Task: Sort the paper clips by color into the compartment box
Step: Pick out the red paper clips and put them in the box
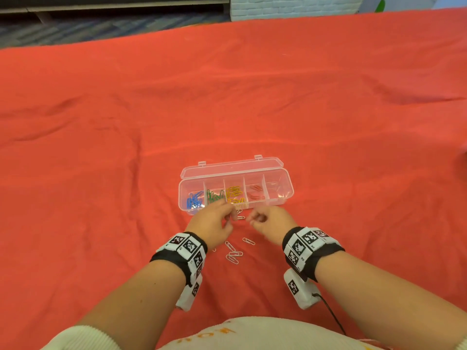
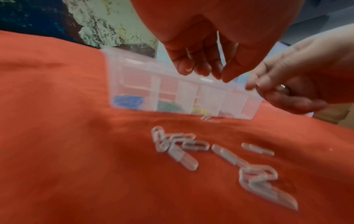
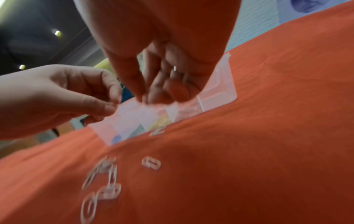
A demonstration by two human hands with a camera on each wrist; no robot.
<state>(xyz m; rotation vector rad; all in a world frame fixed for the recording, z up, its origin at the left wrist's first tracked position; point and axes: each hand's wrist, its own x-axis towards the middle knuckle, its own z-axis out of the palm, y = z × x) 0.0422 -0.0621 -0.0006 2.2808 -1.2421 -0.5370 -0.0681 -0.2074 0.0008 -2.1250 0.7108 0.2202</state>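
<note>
A clear plastic compartment box (image 1: pixel 285 190) with its hinged lid (image 1: pixel 232 167) open lies on a surface covered with a red cloth (image 1: pixel 101 147). It has 5 compartments in a row. From the person's left, the 1st holds blue paper clips (image 1: pixel 194 200), the 2nd green paper clips (image 1: pixel 214 196), the 3rd yellow paper clips (image 1: pixel 234 194), and the 4th red paper clips (image 1: pixel 255 192); what the 5th holds cannot be told.

Loose white paper clips (image 1: pixel 233 253) lie on the cloth near the box, between the 2 wrists, and 1 more white clip (image 1: pixel 241 217) lies just in front of the box.

The left hand (image 1: pixel 211 222) hovers at the box's near edge with its fingers curled and fingertips together; whether its grip is closed on a clip cannot be told. The right hand (image 1: pixel 269 222) hovers just beside it, its fingers also curled inward, and its grip likewise cannot be made out through the blur. Both wrists wear black bands (image 1: pixel 310 251) carrying black-and-white square markers.
</note>
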